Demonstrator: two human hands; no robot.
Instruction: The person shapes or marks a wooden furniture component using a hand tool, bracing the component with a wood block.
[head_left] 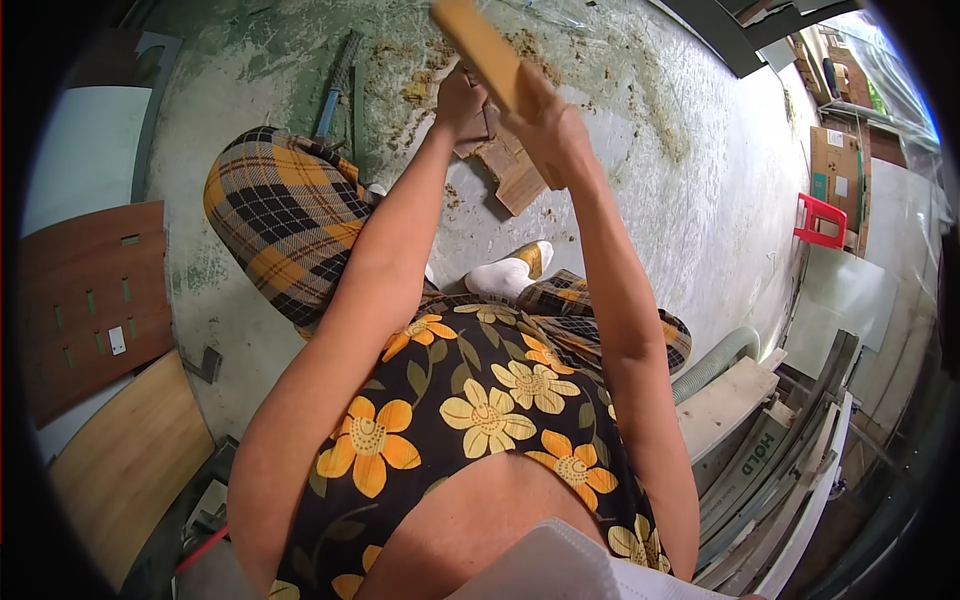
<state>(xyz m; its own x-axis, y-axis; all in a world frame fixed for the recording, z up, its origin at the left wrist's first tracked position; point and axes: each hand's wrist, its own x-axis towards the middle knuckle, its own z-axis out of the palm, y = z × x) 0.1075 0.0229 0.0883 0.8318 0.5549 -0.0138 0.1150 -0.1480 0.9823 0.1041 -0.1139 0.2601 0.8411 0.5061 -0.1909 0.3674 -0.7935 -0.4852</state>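
My right hand [548, 130] is closed around a long, light-coloured wooden board [480, 55], which slants up to the left past the top edge of the view. Close beside it, my left hand [461, 101] is curled shut near a brown piece of wood. What its fingers hold is hidden. Under both hands a notched piece of wood [515, 172] lies low over the concrete floor, its upper part covered by the right hand and the board.
Wood shavings and bits [420, 88] litter the concrete floor [690, 190]. A long tool with a blue handle [328, 108] lies left of the hands. Brown panels [95, 300] lean at the left; planks [725, 405], a grey hose [722, 362] and a red stool [822, 220] stand right.
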